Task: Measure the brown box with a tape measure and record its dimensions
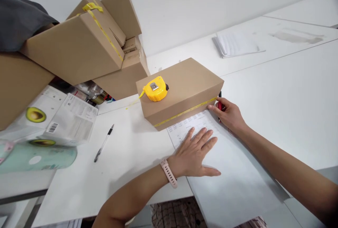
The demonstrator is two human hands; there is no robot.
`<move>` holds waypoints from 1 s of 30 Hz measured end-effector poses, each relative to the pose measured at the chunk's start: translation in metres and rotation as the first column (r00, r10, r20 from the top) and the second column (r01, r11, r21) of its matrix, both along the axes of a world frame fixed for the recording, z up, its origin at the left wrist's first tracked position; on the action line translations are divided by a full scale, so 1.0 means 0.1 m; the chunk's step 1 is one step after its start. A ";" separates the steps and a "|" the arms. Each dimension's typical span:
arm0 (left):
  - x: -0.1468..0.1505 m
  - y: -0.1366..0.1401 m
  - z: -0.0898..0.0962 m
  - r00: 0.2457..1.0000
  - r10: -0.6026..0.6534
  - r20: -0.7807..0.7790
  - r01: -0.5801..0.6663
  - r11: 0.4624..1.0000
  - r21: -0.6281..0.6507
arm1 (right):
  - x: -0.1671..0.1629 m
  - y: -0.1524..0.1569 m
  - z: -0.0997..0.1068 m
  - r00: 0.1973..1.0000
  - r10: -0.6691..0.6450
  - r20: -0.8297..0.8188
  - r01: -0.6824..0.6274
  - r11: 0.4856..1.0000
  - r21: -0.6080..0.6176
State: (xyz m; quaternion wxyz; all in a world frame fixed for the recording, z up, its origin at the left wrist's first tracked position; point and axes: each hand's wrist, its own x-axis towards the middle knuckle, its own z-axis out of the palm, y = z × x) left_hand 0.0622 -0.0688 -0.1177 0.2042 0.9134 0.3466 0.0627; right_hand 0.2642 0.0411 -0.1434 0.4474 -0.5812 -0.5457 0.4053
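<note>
A closed cardboard box sits on the table, with a yellow marked strip running along its near side. On its top rests a yellow tape measure. My left hand, with a pink band at the wrist, is flat and spread over a long paper sheet with print at its far end. At the box's right near corner, my right hand has its fingers closed round a red and black object, mostly hidden, whose kind I cannot make out. My right fingertips are at the end of the strip.
Larger cardboard boxes are stacked at the back left, one with a yellow strip. Nearer are a white carton with avocado pictures, a pale green rounded item and a pen. A stack of papers lies at the back right.
</note>
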 end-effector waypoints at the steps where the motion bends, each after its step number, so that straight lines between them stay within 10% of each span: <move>1: 0.00 0.00 0.01 1.000 0.003 0.006 -0.003 1.000 -0.002 | -0.01 0.01 0.00 1.000 -0.006 -0.004 0.006 1.000 0.001; 7: -0.01 0.01 0.01 0.999 0.004 0.032 -0.003 1.000 -0.013 | 0.14 0.01 0.32 0.876 -0.262 -0.404 0.325 0.941 0.095; 10: -0.01 0.03 -0.05 0.997 0.069 0.041 -0.069 0.998 0.007 | 0.31 -0.17 0.66 0.793 -0.069 -0.606 0.230 0.954 0.192; 16: 0.04 0.10 -0.16 0.973 0.232 -0.020 -0.230 0.971 0.069 | 0.39 -0.68 1.02 0.910 0.182 -0.373 -0.064 0.950 0.307; 21: 0.06 0.10 -0.15 0.971 0.237 -0.027 -0.233 0.966 0.114 | 0.18 -0.50 0.82 0.774 0.556 -0.303 -0.595 0.802 -0.048; 25: 0.06 0.09 -0.13 0.969 0.247 -0.022 -0.243 0.963 0.116 | -0.03 -0.18 0.52 0.842 0.480 -0.247 -0.525 0.835 -0.165; 30: 0.05 0.09 -0.12 0.970 0.242 -0.024 -0.237 0.962 0.138 | -0.16 -0.02 0.17 0.934 0.347 -0.091 -0.347 0.938 0.019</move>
